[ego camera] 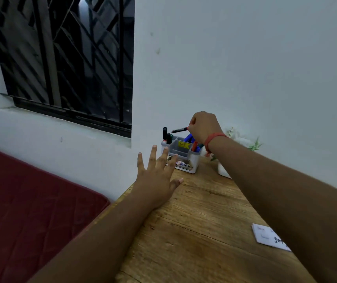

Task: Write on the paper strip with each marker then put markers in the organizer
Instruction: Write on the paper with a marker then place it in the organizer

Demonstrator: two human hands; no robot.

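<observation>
Fingers of your right hand (203,126) pinch a marker (180,130) just above the organizer (184,155).
Marker lies near-level, tip pointing left; organizer sits directly below. Your left hand (157,176), fingers spread, hovers beside it.

The white paper strip with dark handwriting (269,236) at four o'clock is partly covered by the right forearm, its words too small to read. The white pot of pale flowers (223,169) at one o'clock is mostly hidden behind that arm. The grey plastic organizer (192,161) carries blurred, unreadable labels, its lower left corner screened by the left hand (156,178). The dark red quilted mattress (31,211) runs off the frame at eight o'clock.
</observation>
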